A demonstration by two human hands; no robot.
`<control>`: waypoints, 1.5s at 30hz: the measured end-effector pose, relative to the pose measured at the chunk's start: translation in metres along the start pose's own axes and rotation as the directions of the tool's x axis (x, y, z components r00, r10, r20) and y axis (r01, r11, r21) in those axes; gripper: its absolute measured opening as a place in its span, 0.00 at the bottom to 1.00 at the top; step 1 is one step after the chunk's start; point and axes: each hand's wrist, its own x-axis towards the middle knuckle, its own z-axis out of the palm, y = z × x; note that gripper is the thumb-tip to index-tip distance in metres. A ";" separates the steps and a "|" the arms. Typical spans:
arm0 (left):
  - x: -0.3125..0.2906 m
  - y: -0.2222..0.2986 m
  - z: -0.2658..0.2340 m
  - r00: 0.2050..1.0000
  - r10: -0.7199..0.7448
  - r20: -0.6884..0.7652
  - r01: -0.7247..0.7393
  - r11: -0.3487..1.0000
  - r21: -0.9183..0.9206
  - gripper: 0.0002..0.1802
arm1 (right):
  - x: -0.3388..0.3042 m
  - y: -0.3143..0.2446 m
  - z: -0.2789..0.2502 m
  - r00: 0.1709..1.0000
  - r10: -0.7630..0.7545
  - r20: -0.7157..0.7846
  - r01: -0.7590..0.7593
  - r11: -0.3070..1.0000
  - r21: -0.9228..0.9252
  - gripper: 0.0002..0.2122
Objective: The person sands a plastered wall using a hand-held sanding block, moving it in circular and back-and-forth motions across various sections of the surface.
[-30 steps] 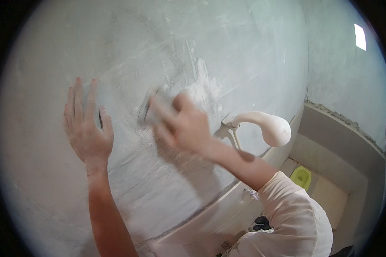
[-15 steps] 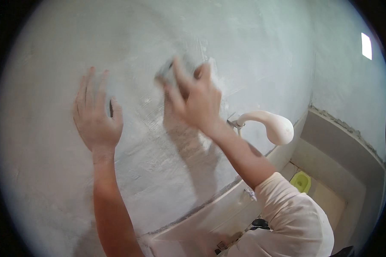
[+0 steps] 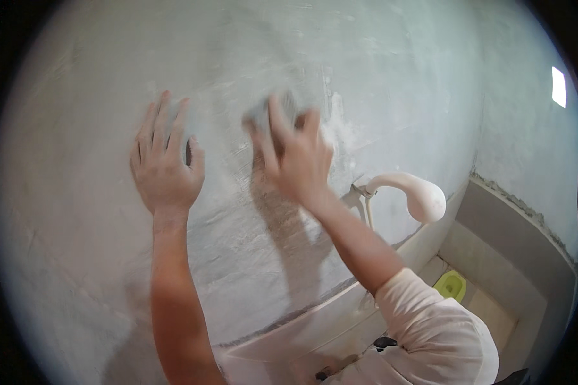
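- The right hand [image 3: 298, 157] presses a small grey sanding block [image 3: 269, 110] flat against the pale grey plastered wall [image 3: 378, 70]. Its fingers are spread over the block and clamped on it; motion blur hides the exact grip.
- The block lies under the right fingertips, peeking out at about 11 o'clock from the hand, touching the wall.
- The left hand [image 3: 166, 160] rests flat on the same wall at 9 o'clock from the block, well apart from it, fingers straight and close together, palm on the plaster, holding nothing.
- White dust marks the wall at 2 o'clock from the right hand.
- A white rounded shower head [image 3: 423, 196] on a thin pipe juts from the wall at 4 o'clock from the right hand, near the forearm.
- A white sleeve [image 3: 430, 327] covers the right upper arm.
- A yellow-green floor fitting [image 3: 452, 284] lies on the tiled floor [image 3: 487, 314] at 5 o'clock, low in the view.
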 end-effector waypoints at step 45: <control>0.021 -0.010 -0.053 0.938 0.078 0.337 -0.094 0.995 0.032 0.34 | 0.011 0.042 -0.048 0.958 0.276 0.080 -0.276 0.961 -0.020 0.25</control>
